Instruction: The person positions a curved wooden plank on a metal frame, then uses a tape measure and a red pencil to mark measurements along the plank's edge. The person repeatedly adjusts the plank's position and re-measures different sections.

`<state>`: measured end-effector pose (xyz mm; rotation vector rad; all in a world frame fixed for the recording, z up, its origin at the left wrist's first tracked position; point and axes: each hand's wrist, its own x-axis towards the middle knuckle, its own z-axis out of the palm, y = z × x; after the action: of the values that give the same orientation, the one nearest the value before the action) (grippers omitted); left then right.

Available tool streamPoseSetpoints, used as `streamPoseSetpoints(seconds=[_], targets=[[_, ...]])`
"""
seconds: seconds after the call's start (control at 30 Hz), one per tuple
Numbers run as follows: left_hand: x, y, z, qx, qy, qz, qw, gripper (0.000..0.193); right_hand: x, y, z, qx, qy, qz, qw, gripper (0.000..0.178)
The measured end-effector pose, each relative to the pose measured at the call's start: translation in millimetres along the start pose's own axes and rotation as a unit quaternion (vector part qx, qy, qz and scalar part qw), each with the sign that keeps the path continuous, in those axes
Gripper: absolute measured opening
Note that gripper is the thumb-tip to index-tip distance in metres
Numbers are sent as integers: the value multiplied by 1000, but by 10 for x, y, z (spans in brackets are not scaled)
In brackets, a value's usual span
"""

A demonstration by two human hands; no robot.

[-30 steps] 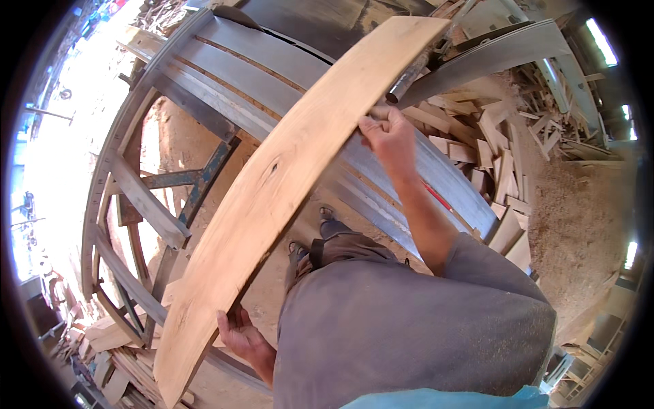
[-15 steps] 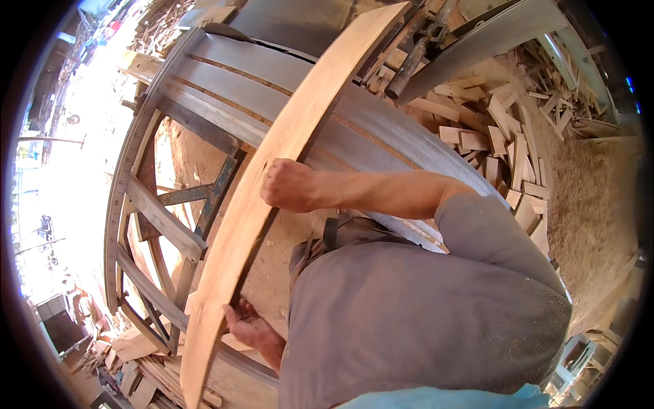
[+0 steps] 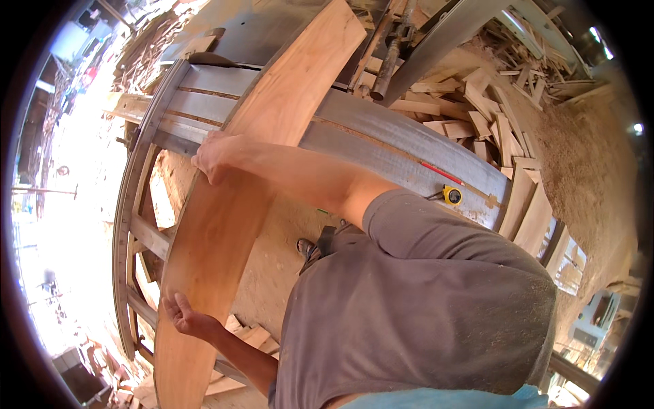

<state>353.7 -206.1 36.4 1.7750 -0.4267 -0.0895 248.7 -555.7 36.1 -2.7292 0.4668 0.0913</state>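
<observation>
A long wooden board (image 3: pixel 211 252) lies slantwise across the metal bed of a machine, its broad face turned up. My right hand (image 3: pixel 218 157) reaches over the board and is closed on its far left edge, the fingertips partly hidden. Lower down, my left hand (image 3: pixel 187 316) is open over the board's face near the left edge, fingers apart and palm partly showing. The grey machine bed (image 3: pixel 388 140) with long slots runs beneath the board's upper half.
A yellow tape measure (image 3: pixel 452 195) and a red pencil (image 3: pixel 441 172) lie on the bed to the right. Wood offcuts (image 3: pixel 487 123) are heaped beyond it. A metal pipe (image 3: pixel 387 71) juts out at the top. On the left stands a slatted frame (image 3: pixel 126 238).
The board has tilted from showing a narrow edge to showing its broad face. My right hand has shifted left to the far edge; my left hand has let go of the near edge.
</observation>
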Motion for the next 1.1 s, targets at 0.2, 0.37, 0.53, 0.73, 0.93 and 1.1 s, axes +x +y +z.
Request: streamPoseSetpoints(seconds=[0.2,0.37,0.53,0.73,0.93,1.1], targets=[[184,-948,-393,53,-26,-73,996,51,-292,-113,1045,11,172,21,985,56],[111,-1698,-848,244,-101,-85,961,59,-1390,-496,1885,176,256,69,948,44],[-37,-1827,-690,415,-198,88,884,63,-2423,-386,2161,163,231,182,942,35],[-112,-1570,-447,356,-219,129,899,59,-3896,239,2013,-67,274,458,843,49],[-348,-1482,-346,332,-206,85,917,53,-5265,912,2492,-94,182,611,765,63],[-759,-1328,-123,324,-202,93,920,48,-4994,817,2407,-166,157,586,777,40]])
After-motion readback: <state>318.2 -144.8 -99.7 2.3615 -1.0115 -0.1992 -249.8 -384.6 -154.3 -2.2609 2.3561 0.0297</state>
